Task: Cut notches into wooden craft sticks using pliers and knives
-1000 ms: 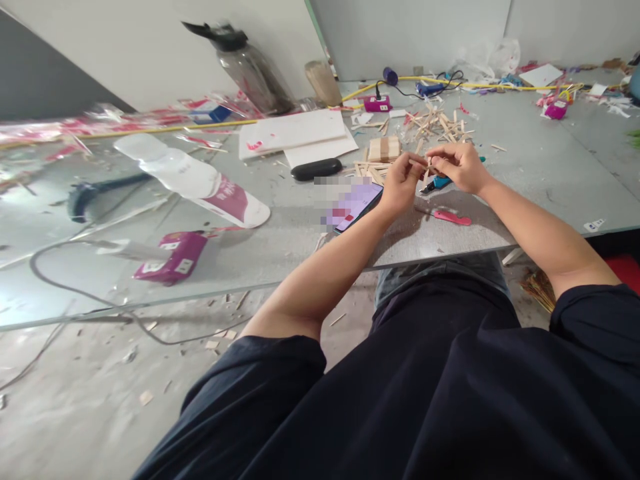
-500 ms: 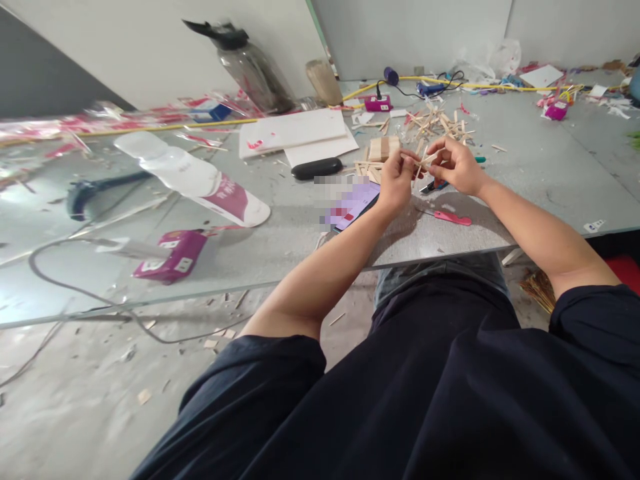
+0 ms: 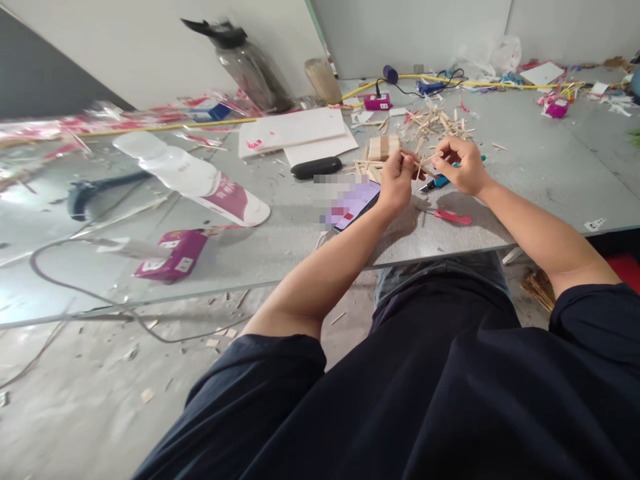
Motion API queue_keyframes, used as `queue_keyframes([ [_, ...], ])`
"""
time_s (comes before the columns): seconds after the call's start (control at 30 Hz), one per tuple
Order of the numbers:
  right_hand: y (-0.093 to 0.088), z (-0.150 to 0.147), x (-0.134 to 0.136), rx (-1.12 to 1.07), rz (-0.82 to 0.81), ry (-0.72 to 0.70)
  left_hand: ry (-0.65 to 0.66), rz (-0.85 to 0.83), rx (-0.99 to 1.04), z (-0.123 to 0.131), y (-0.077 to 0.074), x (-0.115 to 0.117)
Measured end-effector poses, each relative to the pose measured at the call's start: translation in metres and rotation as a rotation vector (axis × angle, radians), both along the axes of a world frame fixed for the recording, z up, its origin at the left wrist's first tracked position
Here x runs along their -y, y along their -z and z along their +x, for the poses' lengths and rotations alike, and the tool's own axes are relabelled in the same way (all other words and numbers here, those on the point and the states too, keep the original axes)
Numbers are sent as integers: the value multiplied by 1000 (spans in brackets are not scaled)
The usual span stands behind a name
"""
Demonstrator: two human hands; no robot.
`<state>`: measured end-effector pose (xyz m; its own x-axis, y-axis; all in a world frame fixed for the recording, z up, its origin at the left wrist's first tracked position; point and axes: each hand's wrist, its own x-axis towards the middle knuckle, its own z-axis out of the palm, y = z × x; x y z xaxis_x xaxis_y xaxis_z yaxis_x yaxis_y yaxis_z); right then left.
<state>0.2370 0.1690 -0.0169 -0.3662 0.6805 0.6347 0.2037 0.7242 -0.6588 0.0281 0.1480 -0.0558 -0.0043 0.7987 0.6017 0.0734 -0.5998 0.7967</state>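
Note:
My left hand [image 3: 398,181] is closed on thin wooden sticks [image 3: 423,162] that cross in front of its fingertips. From the right, my right hand [image 3: 461,167] pinches the end of one of these sticks between thumb and forefinger. How the sticks are joined is too small to tell. Beneath my right hand lies a utility knife [image 3: 436,182] with a blue handle. A pink-handled tool [image 3: 453,218] with a thin metal end rests nearer the table edge. A phone [image 3: 356,203] with a lilac screen is beside my left wrist. Behind my left hand sits a bundle of wooden sticks [image 3: 384,147].
Loose sticks [image 3: 440,123] are heaped behind my hands. Left of them are a black case [image 3: 317,168], white boards [image 3: 300,133], a large bottle [image 3: 257,73] and a white bottle-shaped piece [image 3: 195,180]. A cable [image 3: 90,287] hangs over the table's front edge [image 3: 220,290].
My right hand has shifted slightly right and its fingers have curled in more, uncovering more of the utility knife. My left hand stays in nearly the same place.

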Motion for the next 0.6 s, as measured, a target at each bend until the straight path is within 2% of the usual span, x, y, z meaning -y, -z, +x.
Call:
queue_keyframes([
  [0.3,-2,0,2,-35,-90,-40,1,-31,-6,0,3,-2],
  [0.43,-4,-3,4,-80,-159,-69,31,-62,22,0,6,-5],
  [0.6,-4,-4,2,-92,-169,-83,85,-133,51,0,10,-8],
])
